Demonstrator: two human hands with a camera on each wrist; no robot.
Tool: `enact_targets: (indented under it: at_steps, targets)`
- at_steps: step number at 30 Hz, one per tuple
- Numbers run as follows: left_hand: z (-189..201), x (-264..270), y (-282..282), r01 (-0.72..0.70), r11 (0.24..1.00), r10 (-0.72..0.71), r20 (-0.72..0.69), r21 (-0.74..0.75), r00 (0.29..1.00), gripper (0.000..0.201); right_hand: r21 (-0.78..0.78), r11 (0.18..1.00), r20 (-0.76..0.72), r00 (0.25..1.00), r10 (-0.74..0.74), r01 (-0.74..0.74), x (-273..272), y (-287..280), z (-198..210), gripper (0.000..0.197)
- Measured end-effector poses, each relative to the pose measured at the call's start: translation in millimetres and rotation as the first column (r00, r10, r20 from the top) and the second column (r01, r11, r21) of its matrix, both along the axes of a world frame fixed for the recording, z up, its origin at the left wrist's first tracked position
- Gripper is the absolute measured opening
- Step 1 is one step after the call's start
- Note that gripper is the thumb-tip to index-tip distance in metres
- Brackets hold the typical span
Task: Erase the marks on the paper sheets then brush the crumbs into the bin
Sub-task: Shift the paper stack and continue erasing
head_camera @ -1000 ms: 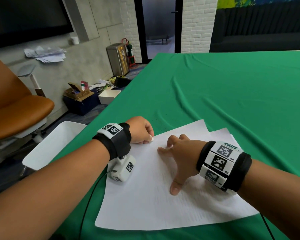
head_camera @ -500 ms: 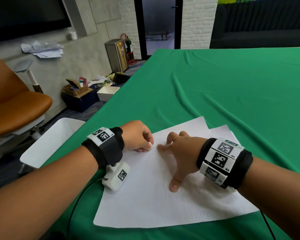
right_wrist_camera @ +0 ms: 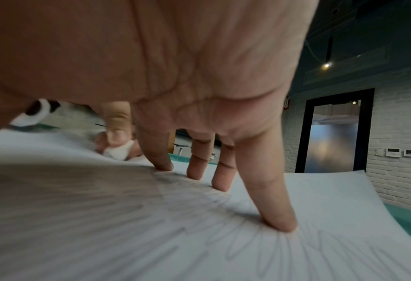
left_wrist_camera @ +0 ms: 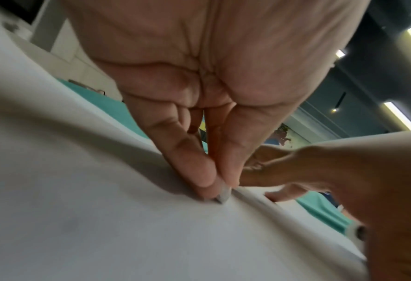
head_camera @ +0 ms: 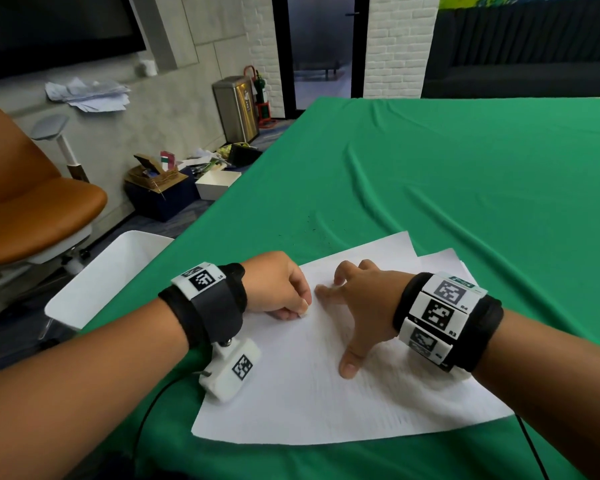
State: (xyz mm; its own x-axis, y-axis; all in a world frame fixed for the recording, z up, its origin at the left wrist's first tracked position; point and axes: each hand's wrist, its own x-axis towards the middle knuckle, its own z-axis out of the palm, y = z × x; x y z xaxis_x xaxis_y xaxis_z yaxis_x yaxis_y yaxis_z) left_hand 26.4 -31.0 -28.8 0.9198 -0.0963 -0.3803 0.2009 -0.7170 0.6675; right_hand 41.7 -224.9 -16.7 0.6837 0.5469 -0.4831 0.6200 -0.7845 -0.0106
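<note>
A green cloth (head_camera: 447, 174) covers the worktop, rumpled into long folds. Off its left side stands an orange chair (head_camera: 32, 209). Against the far wall are a steel pedal can (head_camera: 236, 109), a red extinguisher (head_camera: 262, 98), an open cardboard box (head_camera: 153, 174) and loose crumpled papers (head_camera: 87, 93) on a ledge.

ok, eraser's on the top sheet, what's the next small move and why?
Probably rub the eraser toward the right hand: pencil marks remain there, the left hand pinches the eraser against the top sheet, and spread right fingertips pin the paper.
</note>
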Motion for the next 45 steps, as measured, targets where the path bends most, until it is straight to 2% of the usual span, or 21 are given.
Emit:
enact_targets:
  at_steps: [3, 8, 11, 14, 16, 20, 23, 25, 28, 29, 33, 37, 41, 45]
  targets:
    - [2, -2, 1, 0.055, 0.998, -0.055, -0.088, 0.000, 0.995, 0.005, -0.001, 1.000, 0.005, 1.000, 0.007, -0.007, -1, 0, -1, 0.129]
    - [2, 15, 7, -0.100, 0.995, 0.101, 0.031, -0.013, 0.994, 0.005, 0.006, 1.000, 0.000, 1.000, 0.005, -0.005, 0, 0, -3, 0.136]
    - [2, 4, 4, -0.007, 1.000, 0.007, -0.001, -0.023, 1.000, 0.006, 0.003, 1.000, -0.001, 1.000, 0.007, -0.007, 0, 0, -2, 0.134]
    - [4, -17, -2, 0.176, 0.984, -0.173, -0.153, 0.006, 0.973, 0.008, -0.012, 1.000, -0.001, 1.000, 0.005, -0.005, 1, -1, -3, 0.133]
    - [7, -19, -5, 0.214, 0.977, -0.207, -0.182, 0.014, 0.961, 0.005, -0.010, 1.000, 0.001, 1.000, 0.010, -0.010, 1, -1, -3, 0.133]
    - [7, 6, 6, -0.012, 1.000, 0.012, -0.007, 0.026, 1.000, 0.007, -0.006, 1.000, 0.004, 1.000, 0.019, -0.019, 2, 0, -4, 0.136]
    - [6, 8, 8, -0.059, 0.998, 0.058, 0.043, 0.010, 0.997, 0.006, -0.001, 1.000, 0.003, 1.000, 0.022, -0.022, 1, 0, -4, 0.135]
    - [6, -5, 4, 0.016, 1.000, -0.016, 0.020, -0.009, 1.000, 0.006, -0.006, 1.000, -0.002, 1.000, 0.020, -0.020, 1, 0, -3, 0.133]
    - [7, -26, -3, 0.222, 0.974, -0.216, -0.113, 0.044, 0.970, 0.005, -0.007, 1.000, 0.000, 1.000, 0.024, -0.024, 1, 1, -4, 0.133]
    - [7, -26, -3, 0.236, 0.970, -0.227, -0.132, 0.055, 0.965, 0.005, -0.008, 1.000, 0.001, 1.000, 0.027, -0.027, 1, 1, -4, 0.134]
    - [0, -11, 10, 0.028, 0.999, -0.030, -0.079, -0.025, 0.996, 0.006, -0.004, 0.999, -0.002, 0.999, 0.037, -0.037, 0, 1, -4, 0.133]
    - [-4, -2, 25, -0.177, 0.964, 0.166, -0.071, -0.199, 0.984, 0.005, 0.018, 0.999, 0.018, 0.999, 0.030, -0.030, -1, -2, -8, 0.129]
    - [-2, 0, 34, -0.256, 0.927, 0.253, -0.044, -0.274, 0.966, 0.008, 0.011, 0.999, 0.069, 0.997, 0.032, -0.033, 0, 0, -6, 0.115]
    - [-2, 5, 30, -0.259, 0.937, 0.261, -0.023, -0.233, 0.965, 0.015, 0.010, 1.000, 0.069, 0.997, 0.022, -0.023, 7, 5, -5, 0.107]
